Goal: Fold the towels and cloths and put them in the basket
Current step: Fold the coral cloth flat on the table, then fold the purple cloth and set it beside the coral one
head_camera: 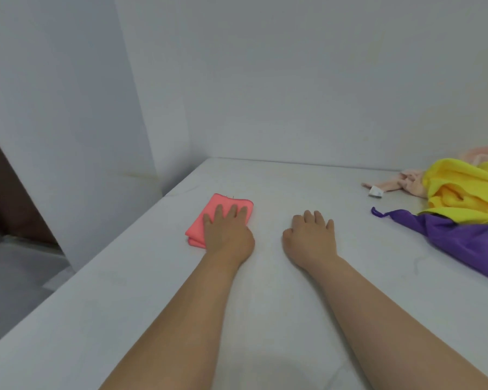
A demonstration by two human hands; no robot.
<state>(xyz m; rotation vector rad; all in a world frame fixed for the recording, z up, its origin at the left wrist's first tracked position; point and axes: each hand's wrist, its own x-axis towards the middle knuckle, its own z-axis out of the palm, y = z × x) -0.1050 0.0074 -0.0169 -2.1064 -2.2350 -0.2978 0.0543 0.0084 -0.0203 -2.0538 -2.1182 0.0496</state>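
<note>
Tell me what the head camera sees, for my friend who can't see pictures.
A person's left hand presses flat on a folded pink cloth on a white table, while the right hand rests on the tabletop beside it. A yellow cloth, a purple cloth and a pale pink cloth lie heaped at the right. No basket shows.

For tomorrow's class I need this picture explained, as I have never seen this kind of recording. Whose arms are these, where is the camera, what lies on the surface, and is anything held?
There is no machine here. A person wears a wide-angle camera on their head, so you look forward and down along their own bare arms. The left hand lies flat on a folded coral cloth, pressing it onto the white table. The right hand rests on the table beside it and holds nothing. At the right edge lie unfolded cloths: a yellow cloth, a purple cloth and a pale pink cloth. No basket is in view.
</note>
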